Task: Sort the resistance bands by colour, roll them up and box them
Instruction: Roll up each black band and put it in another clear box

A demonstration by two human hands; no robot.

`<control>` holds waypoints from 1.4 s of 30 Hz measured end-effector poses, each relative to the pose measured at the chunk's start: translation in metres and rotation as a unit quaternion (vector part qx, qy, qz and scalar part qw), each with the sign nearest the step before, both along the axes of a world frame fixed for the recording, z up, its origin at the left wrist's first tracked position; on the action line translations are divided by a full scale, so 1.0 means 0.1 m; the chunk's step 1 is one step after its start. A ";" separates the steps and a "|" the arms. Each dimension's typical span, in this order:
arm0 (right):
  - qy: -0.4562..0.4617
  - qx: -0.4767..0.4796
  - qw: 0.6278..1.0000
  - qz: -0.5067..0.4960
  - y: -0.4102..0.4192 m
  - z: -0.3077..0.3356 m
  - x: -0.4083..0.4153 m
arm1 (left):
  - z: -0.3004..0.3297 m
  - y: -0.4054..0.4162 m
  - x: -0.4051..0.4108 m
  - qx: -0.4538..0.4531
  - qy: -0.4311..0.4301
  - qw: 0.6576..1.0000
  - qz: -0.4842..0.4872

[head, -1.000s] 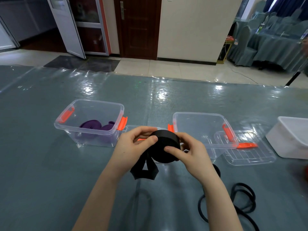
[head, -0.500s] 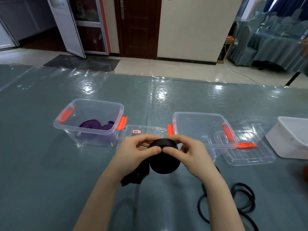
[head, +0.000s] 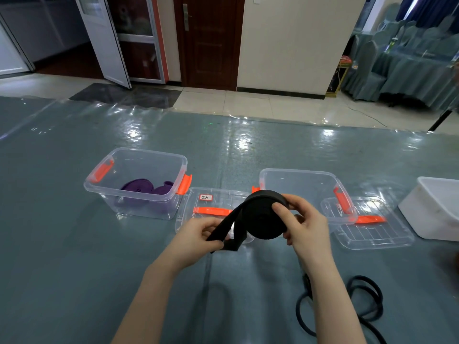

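A black resistance band [head: 263,219] is mostly rolled into a thick coil in front of me, above the table. My right hand [head: 301,224] grips the coil, thumb across its face. My left hand [head: 198,234] pinches the loose folded tail, which stretches down and left from the coil. Behind at the left, a clear box with orange latches [head: 139,167] holds purple bands [head: 146,189]. A second clear box [head: 308,187] stands behind the coil. More black bands [head: 360,304] lie loose on the table at the lower right.
A clear lid with a label [head: 211,202] lies between the boxes, and another lid [head: 372,227] lies right of the second box. A white tub [head: 437,209] sits at the right edge. The grey-green table [head: 62,244] has a glossy cover.
The coil has risen and shifted right in my right hand. My left hand has left the coil and drawn the loose tail out down and to the left.
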State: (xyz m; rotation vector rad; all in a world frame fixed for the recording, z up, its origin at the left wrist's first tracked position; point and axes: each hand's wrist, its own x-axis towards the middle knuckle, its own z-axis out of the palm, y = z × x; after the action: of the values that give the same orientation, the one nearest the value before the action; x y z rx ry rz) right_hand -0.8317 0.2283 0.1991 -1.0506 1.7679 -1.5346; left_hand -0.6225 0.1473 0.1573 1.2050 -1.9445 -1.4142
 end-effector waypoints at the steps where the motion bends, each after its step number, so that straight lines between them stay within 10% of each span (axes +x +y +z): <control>1: 0.003 -0.004 1.000 -0.006 0.00 0.01 0.00 | -0.06 -0.01 0.00 -0.014 -0.028 1.000 0.000; 23: 0.071 0.004 0.991 -0.113 0.03 -0.13 -0.20 | -0.49 -0.04 -0.04 -0.027 -0.002 0.975 0.222; 36: 0.043 -0.013 0.999 -0.030 -0.01 -0.08 -0.15 | -0.38 -0.06 0.02 -0.001 -0.169 0.986 -0.001; 42: 0.052 -0.007 0.997 0.054 -0.03 0.02 -0.01 | 0.24 -0.04 -0.19 0.032 0.170 0.985 0.004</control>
State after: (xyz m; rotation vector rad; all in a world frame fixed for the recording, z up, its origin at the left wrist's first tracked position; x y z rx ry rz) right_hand -0.8328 0.2250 0.2012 -1.2331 1.7412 -1.4508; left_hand -0.6414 0.1437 0.1816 0.9251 -1.6692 -1.5724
